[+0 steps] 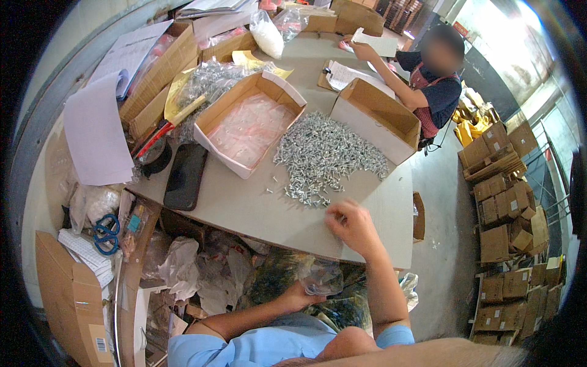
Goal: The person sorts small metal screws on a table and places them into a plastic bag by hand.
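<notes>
A heap of small silver screws (327, 150) is spread across the grey tabletop (263, 211). At its near edge is my right hand (351, 225), fingers curled toward the thumb; what they hold, if anything, is too small to make out. Below the table edge, close to my body, my left hand (299, 298) grips a clear plastic bag (322, 278). Whether anything is inside that bag I cannot tell. A few loose screws (269, 191) lie apart, left of the heap. Beyond them sits an open cardboard box (247, 131) of flat clear bags with pinkish edges.
A white-sided box (376, 119) stands right of the heap. Left are a black phone (184, 177), papers (98, 131) and blue-handled scissors (106, 234). Across the table a person (431, 85) holds a white sheet (374, 44). Stacked cartons (504, 208) line the right.
</notes>
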`<action>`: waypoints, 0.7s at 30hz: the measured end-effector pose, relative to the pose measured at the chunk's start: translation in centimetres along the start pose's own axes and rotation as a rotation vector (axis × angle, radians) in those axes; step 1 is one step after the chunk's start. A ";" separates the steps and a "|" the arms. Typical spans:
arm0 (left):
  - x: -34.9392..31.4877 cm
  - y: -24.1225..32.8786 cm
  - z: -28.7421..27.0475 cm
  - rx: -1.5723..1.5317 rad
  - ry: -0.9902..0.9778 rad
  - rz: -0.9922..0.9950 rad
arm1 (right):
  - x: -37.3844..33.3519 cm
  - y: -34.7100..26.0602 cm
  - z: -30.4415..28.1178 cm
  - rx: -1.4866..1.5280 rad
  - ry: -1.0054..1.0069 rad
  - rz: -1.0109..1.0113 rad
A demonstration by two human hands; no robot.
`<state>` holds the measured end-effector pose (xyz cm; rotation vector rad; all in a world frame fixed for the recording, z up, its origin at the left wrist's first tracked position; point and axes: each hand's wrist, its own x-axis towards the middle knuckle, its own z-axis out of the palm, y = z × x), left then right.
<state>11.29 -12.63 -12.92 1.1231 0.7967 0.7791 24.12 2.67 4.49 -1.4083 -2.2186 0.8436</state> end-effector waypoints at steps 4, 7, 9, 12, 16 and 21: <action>0.0 1.4 -0.2 0.059 -0.015 -0.056 | 2.3 1.8 1.5 -0.172 0.243 -0.200; -0.1 1.6 -0.2 0.039 -0.003 -0.069 | 2.8 2.0 2.1 -0.199 0.252 -0.246; -0.2 2.0 -0.3 0.050 -0.005 -0.053 | 2.7 2.1 2.3 -0.205 0.270 -0.256; -0.3 2.0 -0.4 0.158 0.011 -0.107 | 2.3 2.4 2.4 -0.210 0.294 -0.248; -0.4 2.0 -0.2 0.082 0.018 -0.062 | 1.2 2.4 2.2 -0.212 0.254 -0.188; -0.5 4.1 -0.2 0.096 0.003 -0.265 | 0.2 2.5 2.0 -0.191 0.228 -0.156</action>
